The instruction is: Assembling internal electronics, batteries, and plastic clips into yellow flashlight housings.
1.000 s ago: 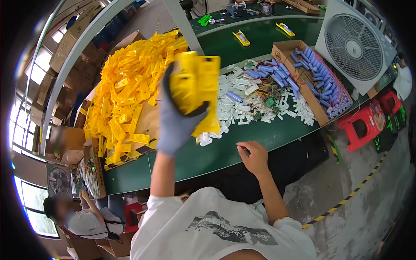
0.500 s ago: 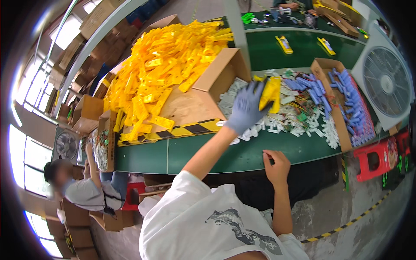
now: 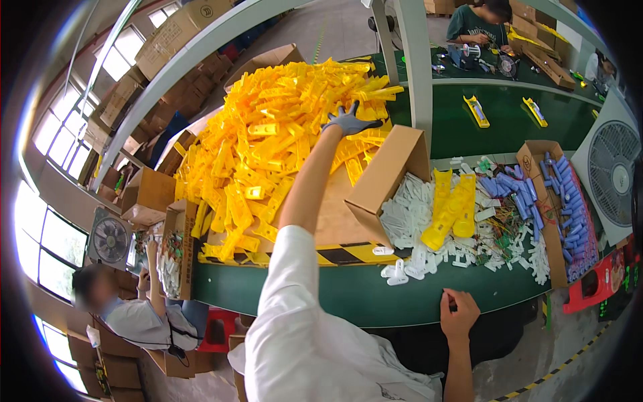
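My left hand, in a grey glove, reaches out over the large heap of yellow plastic casings. Its fingers are spread on the heap's upper right part, with nothing visibly gripped. My bare right hand rests at the table's near edge, fingers curled in and nothing seen in them. Between it and the open cardboard box, two yellow casings lie on a scatter of small white plastic parts. Beside these are blue-purple cylindrical cells and thin wires with green boards.
More cells fill a cardboard tray at the right, next to a standing fan. Two yellow casings lie on the green surface behind a metal post. One co-worker sits at the left, another across the table.
My left hand has let go of the yellow casings above the white parts and moved left and away onto the yellow heap. My right hand stays curled by the edge. The view has shifted.
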Action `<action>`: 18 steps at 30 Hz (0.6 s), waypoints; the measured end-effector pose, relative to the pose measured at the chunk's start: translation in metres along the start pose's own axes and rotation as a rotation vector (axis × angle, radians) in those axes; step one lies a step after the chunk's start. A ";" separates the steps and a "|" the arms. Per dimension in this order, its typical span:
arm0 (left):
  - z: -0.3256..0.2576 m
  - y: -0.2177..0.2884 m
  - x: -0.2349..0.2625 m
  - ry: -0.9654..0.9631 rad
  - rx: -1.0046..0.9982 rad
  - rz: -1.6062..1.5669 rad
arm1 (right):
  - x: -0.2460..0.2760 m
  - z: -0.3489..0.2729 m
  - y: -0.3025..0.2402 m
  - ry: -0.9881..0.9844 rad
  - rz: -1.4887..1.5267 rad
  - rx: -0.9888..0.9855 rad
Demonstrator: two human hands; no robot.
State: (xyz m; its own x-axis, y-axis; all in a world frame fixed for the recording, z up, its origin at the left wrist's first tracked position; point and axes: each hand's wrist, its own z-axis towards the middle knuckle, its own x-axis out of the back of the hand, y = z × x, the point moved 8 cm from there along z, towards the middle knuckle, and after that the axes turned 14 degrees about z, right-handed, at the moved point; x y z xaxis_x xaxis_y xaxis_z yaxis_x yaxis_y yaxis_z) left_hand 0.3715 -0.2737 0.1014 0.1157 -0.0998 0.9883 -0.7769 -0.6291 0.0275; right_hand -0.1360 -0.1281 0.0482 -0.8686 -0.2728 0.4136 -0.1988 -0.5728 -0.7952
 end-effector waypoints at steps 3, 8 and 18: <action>0.066 -0.083 -0.050 -0.189 0.150 0.175 | -0.007 0.001 -0.005 0.014 0.008 -0.007; 0.010 -0.019 -0.015 -0.396 -0.034 -0.022 | 0.004 0.001 0.002 0.155 -0.021 -0.043; -0.007 -0.052 -0.003 -0.038 0.034 0.037 | -0.002 0.004 -0.001 0.111 -0.014 -0.014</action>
State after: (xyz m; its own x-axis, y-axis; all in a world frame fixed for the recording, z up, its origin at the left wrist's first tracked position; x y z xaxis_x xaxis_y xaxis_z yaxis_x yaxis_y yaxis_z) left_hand 0.4073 -0.2353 0.0985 0.1113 -0.1522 0.9821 -0.7595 -0.6504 -0.0147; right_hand -0.1325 -0.1301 0.0503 -0.9104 -0.1769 0.3739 -0.2170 -0.5653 -0.7958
